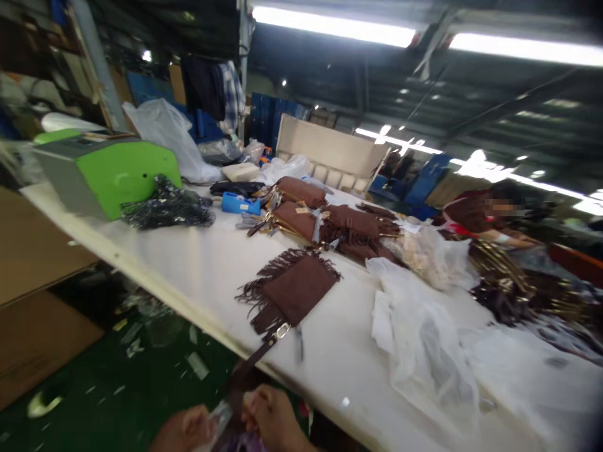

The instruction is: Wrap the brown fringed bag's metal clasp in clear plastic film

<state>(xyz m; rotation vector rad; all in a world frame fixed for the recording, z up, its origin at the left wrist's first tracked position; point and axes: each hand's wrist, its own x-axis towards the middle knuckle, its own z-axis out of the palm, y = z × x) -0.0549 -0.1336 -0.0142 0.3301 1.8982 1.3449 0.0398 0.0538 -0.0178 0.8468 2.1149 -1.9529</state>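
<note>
A brown fringed bag (301, 287) lies flat on the white table near its front edge. Its brown strap (257, 356), with a metal buckle (282, 331), runs over the edge and down between my hands. My left hand (186, 430) is closed, its fingertips on a strip of clear plastic (221, 415) beside the strap. Curled against the strap's other side, my right hand (273, 417) appears to grip it. Both hands are low in the view and partly cut off, with some blur.
More brown bags (351, 223) are heaped farther back on the table (188, 263). A green-and-grey machine (127, 169) and blue tape dispenser (240, 203) stand at left. White plastic bags (428, 339) cover the right. A co-worker (490, 216) leans there. Scraps litter the green floor (155, 376).
</note>
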